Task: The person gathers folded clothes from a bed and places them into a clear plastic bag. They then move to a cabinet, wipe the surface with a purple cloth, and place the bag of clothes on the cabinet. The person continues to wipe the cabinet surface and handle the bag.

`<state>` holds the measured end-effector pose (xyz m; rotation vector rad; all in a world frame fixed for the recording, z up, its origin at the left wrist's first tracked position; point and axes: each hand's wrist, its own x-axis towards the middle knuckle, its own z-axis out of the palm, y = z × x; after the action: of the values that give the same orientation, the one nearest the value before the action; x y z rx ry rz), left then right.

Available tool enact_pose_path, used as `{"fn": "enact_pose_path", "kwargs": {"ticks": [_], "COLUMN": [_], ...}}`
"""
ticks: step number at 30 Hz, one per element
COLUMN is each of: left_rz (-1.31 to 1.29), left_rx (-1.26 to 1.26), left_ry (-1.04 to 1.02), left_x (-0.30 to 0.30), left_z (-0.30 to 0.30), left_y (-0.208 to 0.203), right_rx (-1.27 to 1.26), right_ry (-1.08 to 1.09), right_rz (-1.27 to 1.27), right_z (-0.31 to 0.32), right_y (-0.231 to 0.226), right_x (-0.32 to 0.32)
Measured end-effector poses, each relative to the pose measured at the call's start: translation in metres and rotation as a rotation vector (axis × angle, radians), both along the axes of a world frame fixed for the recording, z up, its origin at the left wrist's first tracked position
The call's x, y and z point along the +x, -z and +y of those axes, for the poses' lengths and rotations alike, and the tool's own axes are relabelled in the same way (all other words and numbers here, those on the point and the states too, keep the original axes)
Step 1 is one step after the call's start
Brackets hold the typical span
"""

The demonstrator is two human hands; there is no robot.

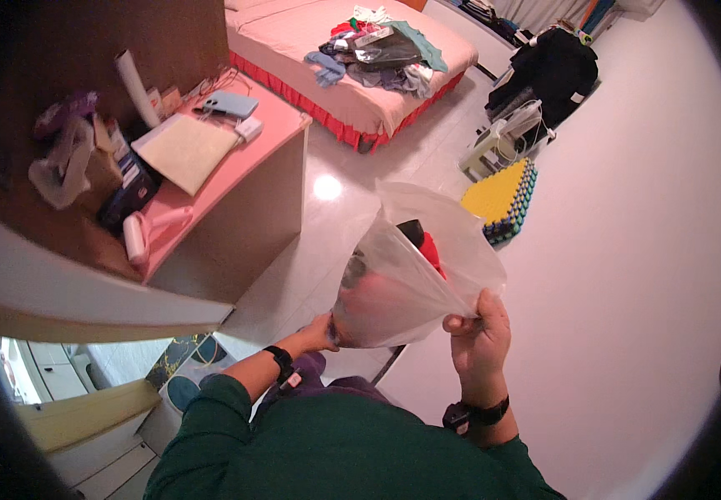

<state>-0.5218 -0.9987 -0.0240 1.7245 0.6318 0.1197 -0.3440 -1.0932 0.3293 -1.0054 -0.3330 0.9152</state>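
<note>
fingers of the right hand (480, 337) pinched the bag (398, 292) by its rim, and it lay to their left, slanting down to the left hand (319, 332), which touched its low end, grip hidden.

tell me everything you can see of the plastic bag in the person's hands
The plastic bag looks thin, translucent and whitish, creased, with its mouth open. Red and black contents show inside. It is held tilted in front of the person's green top. The right hand pinches its rim; the left hand touches its lower-left end.
</note>
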Motion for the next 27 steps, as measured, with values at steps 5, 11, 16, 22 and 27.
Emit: {"fn": "enact_pose_path", "kwargs": {"ticks": [5,11,16,22,27], "left_rz": [0.089,0.273,0.333,0.198,0.095], "left_rx": [0.23,0.133,-0.066,-0.208,-0.298], "left_ry": [-0.014,0.14,0.016,-0.174,-0.429], "left_x": [0.049,0.128,0.174,0.195,0.202], "left_z": [0.084,0.161,0.212,0.267,0.324], "left_y": [0.024,0.019,-0.052,-0.109,-0.151], "right_rx": [0.063,0.115,0.094,0.007,0.03], "right_ry": [0.046,0.013,0.029,-0.086,-0.13], "right_rz": [-0.006,0.018,0.133,0.199,0.309], "right_z": [0.044,0.123,0.215,0.331,0.43], "right_y": [-0.033,-0.036,-0.02,-0.002,0.024], "right_x": [0.067,0.18,0.299,0.415,0.481]}}
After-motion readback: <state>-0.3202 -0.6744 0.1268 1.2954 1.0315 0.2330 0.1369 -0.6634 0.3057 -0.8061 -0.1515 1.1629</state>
